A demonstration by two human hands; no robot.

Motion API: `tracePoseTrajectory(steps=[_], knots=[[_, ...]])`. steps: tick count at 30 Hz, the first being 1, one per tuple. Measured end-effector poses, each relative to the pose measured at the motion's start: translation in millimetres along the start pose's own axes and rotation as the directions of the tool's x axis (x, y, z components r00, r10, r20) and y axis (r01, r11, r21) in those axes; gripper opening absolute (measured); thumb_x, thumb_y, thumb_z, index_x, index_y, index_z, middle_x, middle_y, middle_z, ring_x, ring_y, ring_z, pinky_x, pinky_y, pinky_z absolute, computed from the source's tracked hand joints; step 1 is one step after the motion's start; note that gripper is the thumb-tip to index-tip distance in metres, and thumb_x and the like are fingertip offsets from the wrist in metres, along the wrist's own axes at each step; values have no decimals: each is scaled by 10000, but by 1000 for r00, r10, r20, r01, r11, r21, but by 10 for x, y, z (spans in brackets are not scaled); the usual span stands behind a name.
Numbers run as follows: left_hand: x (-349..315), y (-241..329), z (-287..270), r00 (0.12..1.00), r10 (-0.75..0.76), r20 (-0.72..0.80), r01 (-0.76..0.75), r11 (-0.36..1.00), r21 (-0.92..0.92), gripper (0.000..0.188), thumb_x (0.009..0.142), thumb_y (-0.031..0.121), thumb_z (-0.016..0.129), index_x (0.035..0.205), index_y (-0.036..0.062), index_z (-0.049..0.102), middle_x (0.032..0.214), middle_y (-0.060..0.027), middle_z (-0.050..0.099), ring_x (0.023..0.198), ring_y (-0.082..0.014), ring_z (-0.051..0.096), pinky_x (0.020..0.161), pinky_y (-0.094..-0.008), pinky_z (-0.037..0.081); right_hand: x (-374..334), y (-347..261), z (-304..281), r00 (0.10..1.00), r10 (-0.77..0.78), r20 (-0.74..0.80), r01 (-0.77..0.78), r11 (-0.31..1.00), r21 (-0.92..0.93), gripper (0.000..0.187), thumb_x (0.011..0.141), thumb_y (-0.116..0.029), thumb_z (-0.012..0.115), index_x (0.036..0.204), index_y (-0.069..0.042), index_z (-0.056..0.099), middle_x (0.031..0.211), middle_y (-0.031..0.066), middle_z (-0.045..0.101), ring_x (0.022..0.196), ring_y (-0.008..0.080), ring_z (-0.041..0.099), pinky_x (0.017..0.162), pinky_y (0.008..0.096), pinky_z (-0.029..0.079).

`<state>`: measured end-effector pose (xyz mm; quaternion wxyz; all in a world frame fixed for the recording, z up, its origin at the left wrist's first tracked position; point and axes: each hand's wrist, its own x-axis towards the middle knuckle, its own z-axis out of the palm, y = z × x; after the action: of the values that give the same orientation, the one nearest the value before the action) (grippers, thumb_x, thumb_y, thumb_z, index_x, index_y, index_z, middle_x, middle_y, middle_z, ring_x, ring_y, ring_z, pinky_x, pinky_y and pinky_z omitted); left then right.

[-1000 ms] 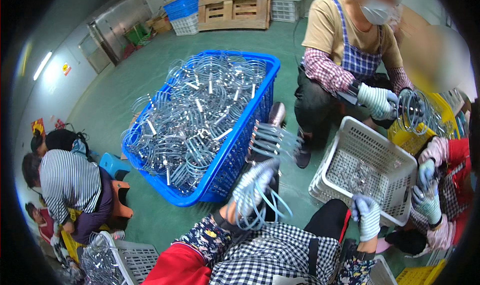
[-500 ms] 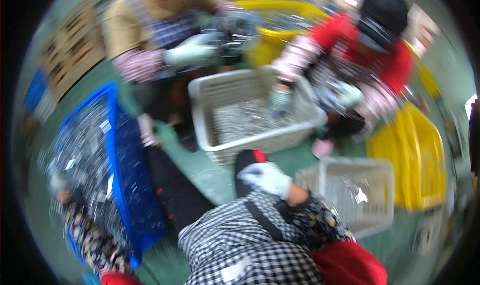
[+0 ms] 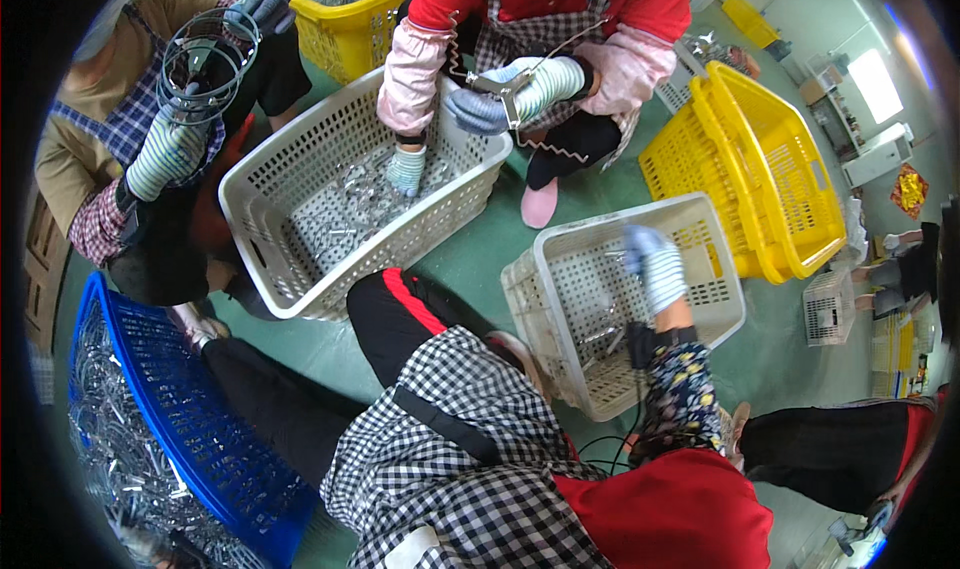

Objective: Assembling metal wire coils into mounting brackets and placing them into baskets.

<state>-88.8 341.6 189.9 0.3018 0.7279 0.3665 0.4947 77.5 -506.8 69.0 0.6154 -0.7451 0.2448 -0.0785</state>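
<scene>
My right hand (image 3: 657, 274), in a striped glove with bluish fingers, is over the right-hand white basket (image 3: 712, 254). Its fingers are smeared by motion, so their grip does not show. A few small shiny metal parts (image 3: 605, 314) lie on the basket floor below it. At the lower left, my left hand (image 3: 140, 541) shows only in part, dim at the picture's rim. It is among a heap of metal wire pieces (image 3: 130, 459) in the blue basket (image 3: 205, 419); its fingers cannot be made out.
A larger white basket (image 3: 285, 159) with metal parts stands ahead. A red-sleeved co-worker reaches into it with one gloved hand (image 3: 406, 171) and holds a bent metal piece (image 3: 505, 94). Another co-worker holds wire rings (image 3: 210, 64). Yellow baskets (image 3: 760, 169) stand at right and behind.
My right hand has gone from above my lap to over the right-hand white basket. My view has turned rightward. The left hand stays by the blue basket.
</scene>
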Motion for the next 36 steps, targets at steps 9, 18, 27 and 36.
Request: tracePoseTrajectory(steps=[9, 18, 27, 36], knots=[[-1306, 265, 1465, 703, -280, 654, 582, 754, -304, 402, 901, 253, 511, 1273, 110, 462, 977, -31, 563, 822, -161, 543, 649, -315, 467, 431, 2649, -634, 886, 461, 58, -142, 389, -910, 340, 813, -237, 518, 1037, 2, 608, 875, 166, 652, 795, 257, 622, 752, 340, 484], [-2830, 1421, 1872, 345, -294, 891, 845, 511, -159, 468, 913, 426, 477, 1113, 3, 496, 847, -61, 564, 698, -164, 533, 632, -288, 476, 0, 3784, -296, 610, 697, 378, 435, 104, -894, 340, 839, -216, 466, 1090, -42, 615, 1059, 154, 625, 953, 287, 605, 818, 372, 477], [-3029, 1659, 1734, 313, -235, 920, 769, 632, -100, 584, 855, 506, 539, 1081, -32, 512, 840, -86, 570, 714, -166, 552, 631, -293, 481, 39, 3978, -649, 589, 590, 553, 692, -14, -722, 337, 877, -190, 402, 1108, -62, 611, 1131, 131, 604, 1010, 296, 587, 850, 395, 468], [-3085, 1616, 1675, 296, -276, 914, 679, 735, 2, 571, 878, 523, 481, 1094, -4, 522, 819, -49, 568, 707, -139, 546, 639, -261, 464, -102, 4202, -193, 662, 657, 360, 662, -290, -691, 385, 914, -273, 407, 1229, -99, 543, 1281, 115, 514, 1156, 279, 505, 952, 472, 402]])
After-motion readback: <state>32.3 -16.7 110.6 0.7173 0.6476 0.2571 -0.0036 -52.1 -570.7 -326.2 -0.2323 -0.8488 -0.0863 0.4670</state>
